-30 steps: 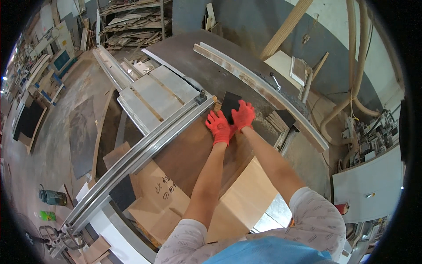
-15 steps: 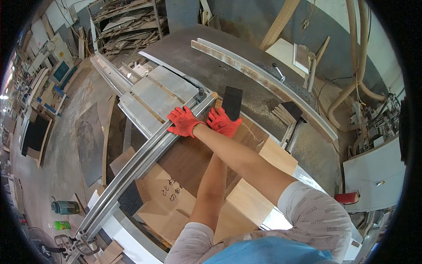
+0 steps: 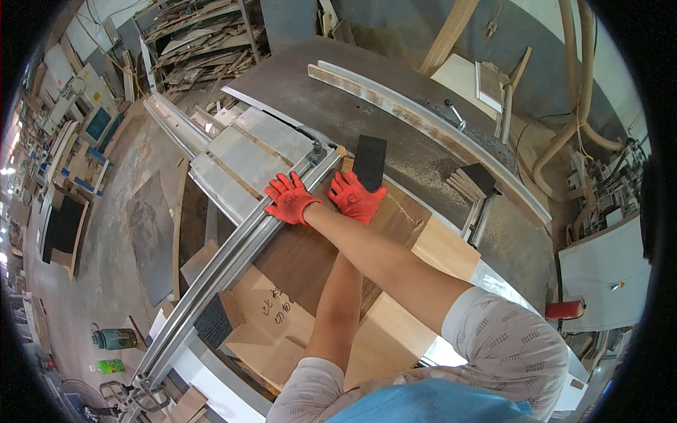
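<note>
My forearms cross, the right one passing over the left. My right hand (image 3: pixel 290 200), in a red glove, rests on the long metal fence rail (image 3: pixel 218 277) with its fingers spread. To its right, my left hand (image 3: pixel 357 198), also red-gloved, lies palm down with fingers stretched at the far end of a brown wood-grain board (image 3: pixel 296 262). Its thumb side is against a black rectangular block (image 3: pixel 369 163). The board lies along the rail, beneath my arms. Pale boards (image 3: pixel 395 321) and a cardboard-coloured piece with handwriting (image 3: pixel 268 317) lie nearer me.
A silver sliding table (image 3: pixel 247 151) stands beyond the rail. On the dark saw table (image 3: pixel 296 74) a long metal fence (image 3: pixel 423 127) runs right, near a small stack of offcuts (image 3: pixel 469 182). A red cylinder (image 3: pixel 564 309) is at right; a bottle (image 3: pixel 114 338) is at lower left.
Both hands stay in nearly the same place on the rail and board. The view has shifted slightly, so the surroundings sit a little differently in the picture.
</note>
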The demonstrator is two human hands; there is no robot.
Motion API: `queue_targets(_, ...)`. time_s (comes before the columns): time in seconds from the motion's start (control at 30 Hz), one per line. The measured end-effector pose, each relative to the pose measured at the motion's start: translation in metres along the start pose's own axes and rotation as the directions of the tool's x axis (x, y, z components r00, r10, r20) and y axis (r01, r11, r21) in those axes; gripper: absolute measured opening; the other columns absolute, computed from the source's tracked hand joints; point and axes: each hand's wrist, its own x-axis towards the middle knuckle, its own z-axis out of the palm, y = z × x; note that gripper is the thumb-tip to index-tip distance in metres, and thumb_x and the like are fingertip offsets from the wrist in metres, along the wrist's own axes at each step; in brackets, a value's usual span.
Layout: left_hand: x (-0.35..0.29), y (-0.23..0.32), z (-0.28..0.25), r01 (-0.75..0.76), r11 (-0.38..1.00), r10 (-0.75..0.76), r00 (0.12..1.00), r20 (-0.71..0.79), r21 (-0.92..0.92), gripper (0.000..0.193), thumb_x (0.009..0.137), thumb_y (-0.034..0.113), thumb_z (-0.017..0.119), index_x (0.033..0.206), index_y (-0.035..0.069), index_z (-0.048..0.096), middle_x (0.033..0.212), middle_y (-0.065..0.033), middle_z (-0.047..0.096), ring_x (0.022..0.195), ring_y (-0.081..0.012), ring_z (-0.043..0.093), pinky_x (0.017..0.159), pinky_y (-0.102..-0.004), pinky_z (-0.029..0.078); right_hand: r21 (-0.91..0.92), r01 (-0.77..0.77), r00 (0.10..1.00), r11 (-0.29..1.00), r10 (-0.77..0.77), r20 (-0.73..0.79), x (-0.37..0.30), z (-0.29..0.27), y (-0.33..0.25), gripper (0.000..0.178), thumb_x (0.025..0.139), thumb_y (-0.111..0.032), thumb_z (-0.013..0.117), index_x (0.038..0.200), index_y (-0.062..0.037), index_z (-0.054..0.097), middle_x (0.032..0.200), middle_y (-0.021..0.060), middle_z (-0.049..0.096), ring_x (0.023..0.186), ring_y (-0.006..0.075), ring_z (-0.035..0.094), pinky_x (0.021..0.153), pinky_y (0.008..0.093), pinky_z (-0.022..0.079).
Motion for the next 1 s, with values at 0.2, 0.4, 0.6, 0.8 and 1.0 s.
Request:
queue_targets(0.2, 0.007, -0.007, 0.006, 0.016, 1.000, -0.015, 0.999, -0.028, 0.011, 0.101, 0.054, 0.056, 0.095, 0.129, 0.004, 0.052, 0.149, -0.0272, 0.049, 0.142, -0.0448, 0.041, 0.113, -0.0632, 0.032, 0.002, 0.025, 1.000, 1.000, -0.025, -0.010, 0.008, 0.002, -0.001, 0.073, 0.105, -0.061, 0.046, 0.160, -0.0129, 0.047, 0.170, 0.0110, 0.037, 0.163, 0.0346, 0.020, 0.132, 0.0591, 0.007)
queue_targets(0.4, 0.016, -0.008, 0.011, 0.009, 1.000, -0.008, 1.000, -0.028, 0.018, 0.101, 0.054, 0.057, 0.096, 0.128, 0.004, 0.053, 0.149, -0.0273, 0.049, 0.141, -0.0449, 0.042, 0.113, -0.0630, 0.032, 0.014, 0.027, 1.000, 1.000, -0.027, 0.005, 0.021, 0.009, 0.009, 0.075, 0.104, -0.062, 0.046, 0.162, -0.0146, 0.044, 0.172, 0.0119, 0.033, 0.163, 0.0360, 0.018, 0.131, 0.0616, 0.002)
queue_targets(0.6, 0.023, -0.017, 0.016, -0.015, 0.999, 0.018, 0.998, -0.066, 0.044, 0.097, 0.056, 0.056, 0.095, 0.127, 0.003, 0.055, 0.148, -0.0265, 0.051, 0.141, -0.0449, 0.043, 0.112, -0.0626, 0.033, 0.000, 0.039, 0.999, 0.999, -0.039, 0.005, 0.030, 0.013, 0.010, 0.075, 0.105, -0.062, 0.045, 0.164, -0.0154, 0.043, 0.174, 0.0118, 0.031, 0.164, 0.0358, 0.017, 0.130, 0.0621, 0.001)
queue_targets(0.8, 0.029, -0.022, 0.023, -0.007, 0.998, 0.012, 0.998, -0.068, 0.067, 0.097, 0.058, 0.057, 0.095, 0.128, 0.003, 0.055, 0.148, -0.0268, 0.052, 0.141, -0.0442, 0.044, 0.112, -0.0619, 0.034, 0.013, 0.057, 0.998, 0.998, -0.056, -0.037, 0.032, 0.012, 0.012, 0.072, 0.105, -0.060, 0.048, 0.159, -0.0125, 0.047, 0.170, 0.0128, 0.036, 0.162, 0.0364, 0.021, 0.131, 0.0614, 0.007)
queue_targets(1.0, 0.032, -0.025, 0.030, -0.008, 0.996, 0.016, 0.996, -0.092, 0.088, 0.096, 0.058, 0.058, 0.094, 0.128, 0.003, 0.056, 0.148, -0.0258, 0.053, 0.140, -0.0433, 0.045, 0.112, -0.0612, 0.035, 0.018, 0.065, 0.997, 0.998, -0.064, -0.035, 0.035, 0.011, 0.015, 0.071, 0.106, -0.059, 0.047, 0.159, -0.0125, 0.047, 0.170, 0.0137, 0.035, 0.162, 0.0367, 0.021, 0.131, 0.0615, 0.006)
